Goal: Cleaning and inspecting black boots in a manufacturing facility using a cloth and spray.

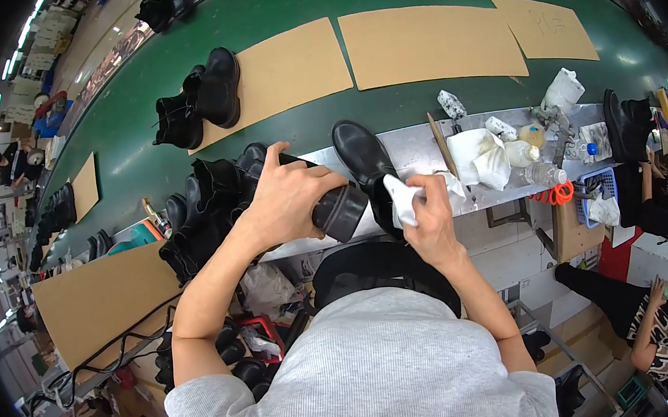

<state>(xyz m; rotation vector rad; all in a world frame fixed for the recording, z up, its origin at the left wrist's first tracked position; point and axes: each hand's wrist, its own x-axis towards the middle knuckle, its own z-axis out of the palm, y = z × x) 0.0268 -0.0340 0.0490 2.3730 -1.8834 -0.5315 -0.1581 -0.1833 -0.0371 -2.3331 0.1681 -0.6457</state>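
Note:
My left hand (286, 195) is wrapped round a black boot (341, 211), tilted so that its heel and sole edge face me. Much of that boot is hidden behind the hand. In my right hand (435, 229) a folded white cloth (403, 197) is pinched between thumb and fingers. Right beside the cloth, a second black boot (360, 150) stands on the bench edge with its toe pointing away from me; the cloth overlaps its shaft, and I cannot tell if they touch. Left of my left hand, several black boots (215, 186) are crowded together.
A green conveyor belt (294, 128) runs behind the metal bench, carrying cardboard sheets (431, 45) and a pair of black boots (218, 88). To the right lie a white cloth bundle (480, 156), clear bottles (544, 174) and an orange coiled hose (554, 194). Other people work at far right.

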